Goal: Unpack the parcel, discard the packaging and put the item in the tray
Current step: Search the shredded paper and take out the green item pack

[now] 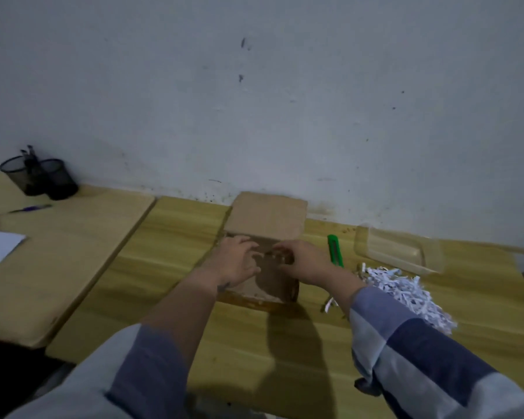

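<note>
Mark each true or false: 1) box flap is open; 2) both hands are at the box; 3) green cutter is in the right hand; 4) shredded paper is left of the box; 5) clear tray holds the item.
1) True: the cardboard box has its far flap folded back.
2) True: the left hand and right hand are both at its opening.
3) False: the green cutter lies on the table, right of the box.
4) False: the shredded paper is piled to its right.
5) False: the clear tray looks empty.
</note>
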`<move>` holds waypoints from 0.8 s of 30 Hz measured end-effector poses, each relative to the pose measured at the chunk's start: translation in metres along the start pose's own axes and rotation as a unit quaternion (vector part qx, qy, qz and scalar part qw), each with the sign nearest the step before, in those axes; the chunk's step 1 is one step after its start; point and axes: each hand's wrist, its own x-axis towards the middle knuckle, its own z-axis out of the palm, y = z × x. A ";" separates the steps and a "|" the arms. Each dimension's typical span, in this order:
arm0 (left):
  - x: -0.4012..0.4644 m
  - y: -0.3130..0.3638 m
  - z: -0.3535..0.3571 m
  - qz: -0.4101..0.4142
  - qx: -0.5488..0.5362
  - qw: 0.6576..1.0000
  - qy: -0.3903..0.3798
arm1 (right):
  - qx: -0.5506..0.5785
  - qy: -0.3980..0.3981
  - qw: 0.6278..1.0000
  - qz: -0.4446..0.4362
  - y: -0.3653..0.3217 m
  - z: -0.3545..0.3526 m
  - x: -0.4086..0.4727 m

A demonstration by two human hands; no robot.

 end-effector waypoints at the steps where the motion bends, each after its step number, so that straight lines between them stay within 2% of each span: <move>1: -0.001 -0.015 -0.002 -0.010 -0.012 1.000 -0.002 | 0.005 -0.001 1.000 -0.004 -0.009 0.007 0.008; 6: -0.003 -0.076 -0.001 -0.045 -0.079 0.993 -0.072 | 0.010 -0.055 0.998 0.021 -0.032 0.047 0.048; 9: -0.005 -0.092 0.013 -0.049 -0.149 0.982 -0.101 | 0.019 -0.051 0.997 0.048 -0.037 0.074 0.064; 15: -0.006 -0.100 0.026 -0.016 -0.196 0.979 -0.056 | 0.055 -0.004 0.998 0.039 -0.062 0.103 0.090; 20: -0.007 -0.104 0.032 -0.022 -0.214 0.975 -0.060 | 0.053 0.024 0.995 0.082 -0.066 0.119 0.099; 24: -0.009 -0.103 0.032 -0.020 -0.235 0.970 -0.054 | 0.048 0.014 0.992 0.115 -0.061 0.119 0.101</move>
